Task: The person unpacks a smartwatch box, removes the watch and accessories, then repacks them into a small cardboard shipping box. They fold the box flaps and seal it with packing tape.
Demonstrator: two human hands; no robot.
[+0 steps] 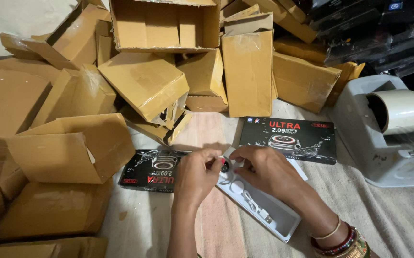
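Observation:
My left hand (196, 174) and my right hand (259, 167) meet over the near end of a long white inner tray (271, 217) lying on the cloth. Both pinch a small dark round thing (224, 166), mostly hidden by my fingers. The tray holds a white round disc (237, 186) and a coiled white cable with a plug (257, 209). A flat black product box (149, 170) lies left of my left hand. Another black box (288, 138), showing a watch picture, lies just beyond my right hand.
Many brown cardboard cartons (140, 81) are heaped across the back and left side, some open. A grey tape dispenser (384, 138) with a roll of clear tape (398, 111) stands at the right. Black wrapped packs (374, 38) are stacked at the top right.

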